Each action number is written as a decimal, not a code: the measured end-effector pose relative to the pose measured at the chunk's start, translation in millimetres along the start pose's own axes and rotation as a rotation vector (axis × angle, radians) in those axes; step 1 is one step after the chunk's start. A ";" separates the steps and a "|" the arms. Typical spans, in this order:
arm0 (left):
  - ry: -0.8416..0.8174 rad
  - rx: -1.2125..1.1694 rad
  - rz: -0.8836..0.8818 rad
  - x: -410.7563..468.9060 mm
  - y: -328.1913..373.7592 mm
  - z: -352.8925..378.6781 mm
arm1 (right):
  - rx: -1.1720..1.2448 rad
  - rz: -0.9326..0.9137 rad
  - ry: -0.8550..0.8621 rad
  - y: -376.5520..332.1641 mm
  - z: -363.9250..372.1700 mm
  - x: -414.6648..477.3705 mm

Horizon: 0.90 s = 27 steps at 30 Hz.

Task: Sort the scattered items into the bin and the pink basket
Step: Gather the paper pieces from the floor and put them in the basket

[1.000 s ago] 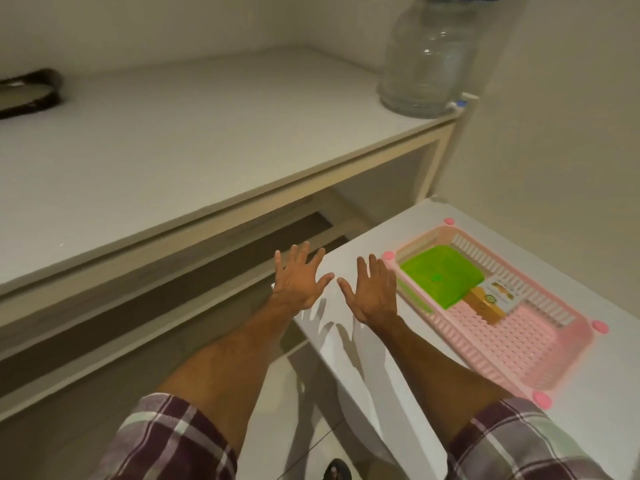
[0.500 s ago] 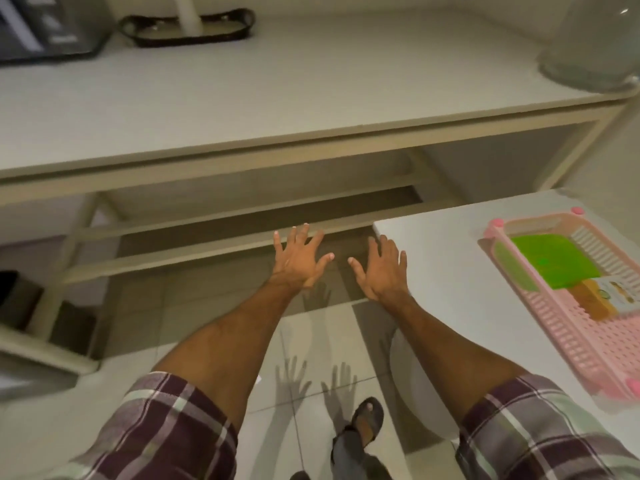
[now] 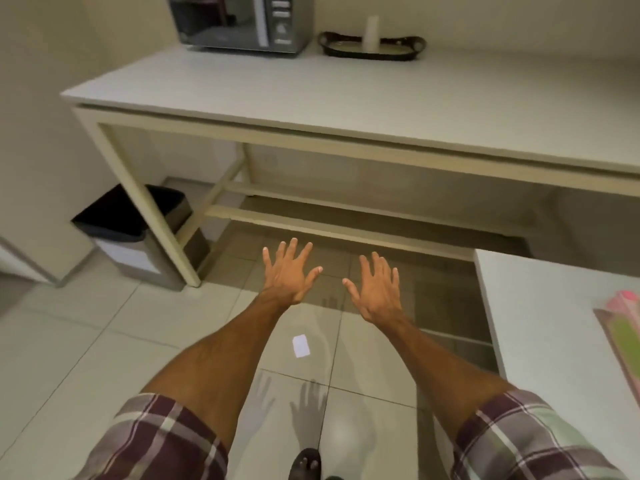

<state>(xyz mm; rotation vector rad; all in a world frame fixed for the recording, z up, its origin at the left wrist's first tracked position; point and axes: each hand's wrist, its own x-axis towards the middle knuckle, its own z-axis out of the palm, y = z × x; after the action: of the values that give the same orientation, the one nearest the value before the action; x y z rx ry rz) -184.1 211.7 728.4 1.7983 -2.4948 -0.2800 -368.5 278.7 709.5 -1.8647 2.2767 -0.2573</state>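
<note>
My left hand (image 3: 289, 271) and my right hand (image 3: 375, 289) are stretched out in front of me over the tiled floor, palms down, fingers spread, holding nothing. The bin (image 3: 138, 237), lined with a black bag, stands on the floor at the left, beside the leg of the long white table. Only a blurred corner of the pink basket (image 3: 623, 327) shows at the right edge, on the low white table (image 3: 540, 320). A small white slip (image 3: 300, 345) lies on the floor tiles below my hands.
A long white table (image 3: 346, 98) runs across the back, with a microwave (image 3: 239, 22) and a dark tray (image 3: 372, 46) on it. Crossbars span its legs underneath. My sandalled foot (image 3: 304, 464) shows at the bottom.
The view has swung left: the pink basket slid to the right edge, and the bin and microwave came into sight. Both hands stayed spread and empty.
</note>
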 end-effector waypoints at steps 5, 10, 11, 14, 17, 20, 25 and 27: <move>0.025 -0.016 -0.151 -42.1 -27.6 0.4 | -0.013 -0.114 -0.056 -18.4 6.0 -14.7; 0.030 -0.036 -0.256 -81.8 -46.9 15.1 | -0.013 -0.192 -0.107 -37.5 17.4 -28.0; 0.027 -0.045 -0.278 -88.7 -51.0 19.1 | -0.013 -0.210 -0.111 -42.2 20.5 -30.4; 0.002 -0.060 -0.336 -104.9 -66.4 27.8 | -0.031 -0.255 -0.141 -60.0 31.0 -35.2; -0.016 -0.073 -0.379 -116.2 -86.4 33.2 | -0.054 -0.293 -0.162 -81.0 42.6 -37.0; -0.031 -0.056 -0.408 -124.6 -111.5 34.5 | -0.048 -0.321 -0.178 -105.5 54.4 -36.4; -0.047 -0.072 -0.447 -133.8 -168.5 36.9 | -0.045 -0.348 -0.221 -153.6 74.4 -28.7; -0.069 -0.079 -0.454 -135.5 -192.0 44.5 | -0.063 -0.346 -0.229 -167.7 85.7 -25.2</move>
<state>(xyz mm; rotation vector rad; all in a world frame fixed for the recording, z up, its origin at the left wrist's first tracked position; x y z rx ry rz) 32.3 286.2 659.1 2.3358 -2.0480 -0.4573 -182.9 269.4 669.6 -2.1884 1.8287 -0.0162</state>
